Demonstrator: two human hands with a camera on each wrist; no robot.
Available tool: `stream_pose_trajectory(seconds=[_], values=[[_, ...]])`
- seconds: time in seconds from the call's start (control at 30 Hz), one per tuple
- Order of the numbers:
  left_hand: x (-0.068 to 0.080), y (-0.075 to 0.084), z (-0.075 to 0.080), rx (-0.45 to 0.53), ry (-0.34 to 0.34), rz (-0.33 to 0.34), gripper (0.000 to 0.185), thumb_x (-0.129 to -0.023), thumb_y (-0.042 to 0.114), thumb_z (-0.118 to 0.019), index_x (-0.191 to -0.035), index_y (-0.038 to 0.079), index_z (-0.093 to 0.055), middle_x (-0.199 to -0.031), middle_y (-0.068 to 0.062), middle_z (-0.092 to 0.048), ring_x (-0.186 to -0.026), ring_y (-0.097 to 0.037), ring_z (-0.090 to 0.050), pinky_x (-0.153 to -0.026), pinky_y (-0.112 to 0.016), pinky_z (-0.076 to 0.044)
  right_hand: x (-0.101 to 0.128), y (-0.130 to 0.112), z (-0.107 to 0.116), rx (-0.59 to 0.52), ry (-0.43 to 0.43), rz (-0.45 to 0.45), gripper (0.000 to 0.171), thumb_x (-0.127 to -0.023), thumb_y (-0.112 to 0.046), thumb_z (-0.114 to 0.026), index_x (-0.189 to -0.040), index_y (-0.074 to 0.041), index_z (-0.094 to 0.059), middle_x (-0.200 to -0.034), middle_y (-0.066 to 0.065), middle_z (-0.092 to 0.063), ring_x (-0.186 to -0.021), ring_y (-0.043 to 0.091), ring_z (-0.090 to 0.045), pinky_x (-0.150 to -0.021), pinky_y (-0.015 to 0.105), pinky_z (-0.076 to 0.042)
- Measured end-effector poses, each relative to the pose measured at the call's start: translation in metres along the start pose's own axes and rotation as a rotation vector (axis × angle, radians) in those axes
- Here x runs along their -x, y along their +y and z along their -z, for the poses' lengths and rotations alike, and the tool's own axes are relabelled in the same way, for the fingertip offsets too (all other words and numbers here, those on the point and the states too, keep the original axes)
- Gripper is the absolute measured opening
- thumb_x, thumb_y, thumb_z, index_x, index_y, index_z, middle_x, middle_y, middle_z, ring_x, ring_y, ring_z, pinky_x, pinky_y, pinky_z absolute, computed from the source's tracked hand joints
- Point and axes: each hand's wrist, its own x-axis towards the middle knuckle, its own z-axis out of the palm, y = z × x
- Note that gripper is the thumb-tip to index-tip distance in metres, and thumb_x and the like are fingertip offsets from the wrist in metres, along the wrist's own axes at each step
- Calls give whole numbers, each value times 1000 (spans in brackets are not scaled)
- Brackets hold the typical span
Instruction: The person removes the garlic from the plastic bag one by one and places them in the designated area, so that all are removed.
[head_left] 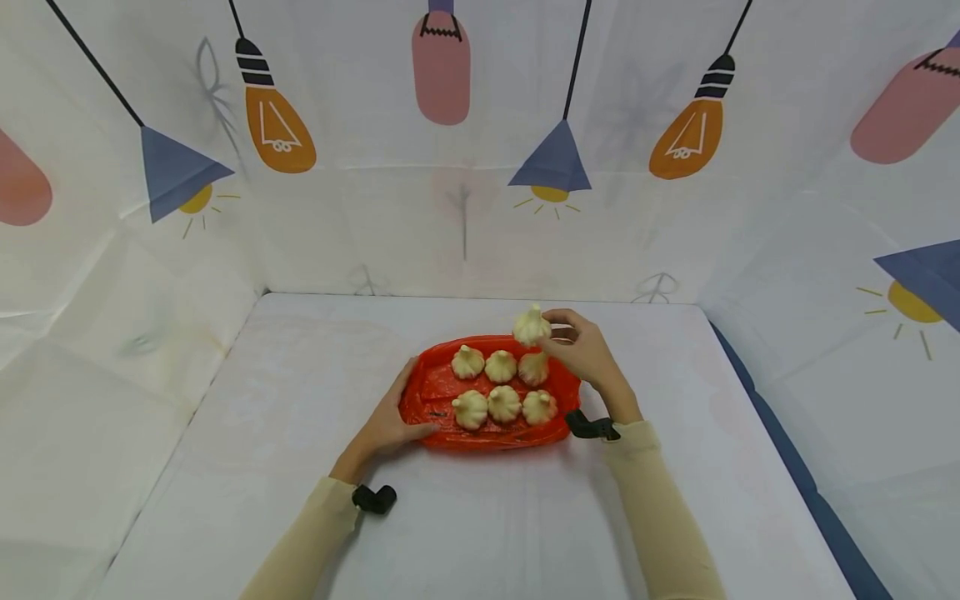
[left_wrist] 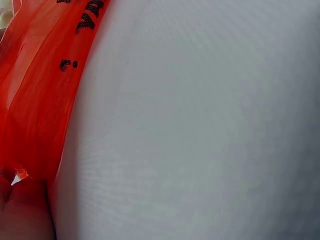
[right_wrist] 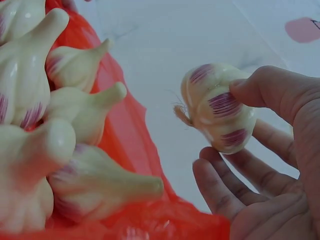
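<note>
On a white cloth-covered table (head_left: 300, 467), a crinkled red plastic bag (head_left: 435, 392) is spread flat, and six cream-coloured garlic bulbs with purple streaks (head_left: 501, 387) are laid on it in two rows of three; a seventh cream and purple-streaked garlic bulb (head_left: 532, 327) is held just above the bag's far right corner, clear of the others. A slip is judged possible here; the raised bulb is smooth and rounded and is caught only at the fingertips, so it could roll out and knock the rows; the thin bag could also shift or bunch if the steadying hand is lifted. The right hand (head_left: 581, 346) is partly closed; in the right wrist view the bulb is pinched between the thumb and the curled fingers (right_wrist: 220, 185). The left hand (head_left: 390, 421) is laid flat and relaxed, fingers straight, pressed on the bag's left edge; nothing is gripped by it.
</note>
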Motion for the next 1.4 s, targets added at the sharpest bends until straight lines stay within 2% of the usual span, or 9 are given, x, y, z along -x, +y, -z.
stream_pose_trajectory(seconds=[0.17,0.3,0.43,0.57,0.77,0.97,1.4], values=[[0,-1,1,-3,-1,4,119,-78,23,-89,-167,24,-10,-174,-6,-11,-160,-34,-14,-126,-62,-17,3,6,11,-8,30,-28,50,-95,-24,-75,-140,-9,-59,-146,16,-55,-126,38,-61,-95,44,-59],[0,-1,1,-3,1,-1,119,-79,23,-89,-167,24,-10,-174,-6,-11,-160,-34,-13,-126,-61,-17,6,8,18,-16,68,-42,51,-94,-25,-76,-139,-8,-58,-144,16,-56,-125,37,-61,-86,34,-62],[0,-1,1,-2,0,-3,119,-79,22,-89,-167,23,-10,-174,-7,-10,-160,-35,-13,-125,-62,-17,9,13,24,-11,103,-40,52,-94,-24,-77,-139,-6,-58,-141,19,-58,-124,38,-62,-80,22,-60],[0,0,1,1,-1,1,118,-79,23,-89,-167,24,-10,-174,-7,-10,-160,-35,-13,-125,-63,-18,11,20,28,-5,145,-34,52,-94,-24,-77,-138,-5,-58,-141,18,-58,-124,38,-62,-78,16,-57],[0,-1,1,0,0,5,118,-79,23,-89,-167,25,-10,-174,-6,-11,-160,-35,-13,-125,-63,-17,14,32,34,14,198,-26,51,-95,-23,-76,-137,-2,-58,-143,19,-58,-125,40,-62,-81,12,-54],[0,-4,0,24,2,-21,119,-79,25,-89,-167,24,-10,-174,-7,-10,-160,-34,-12,-126,-61,-16,17,45,40,35,233,-29,50,-95,-21,-75,-138,-1,-58,-142,20,-58,-122,36,-63,-81,12,-54],[1,-5,0,25,5,-16,118,-79,25,-89,-167,28,-10,-174,-7,-9,-160,-34,-12,-126,-62,-16,29,63,56,79,233,-81,53,-95,-23,-75,-140,-1,-57,-142,22,-58,-122,39,-62,-79,10,-53]])
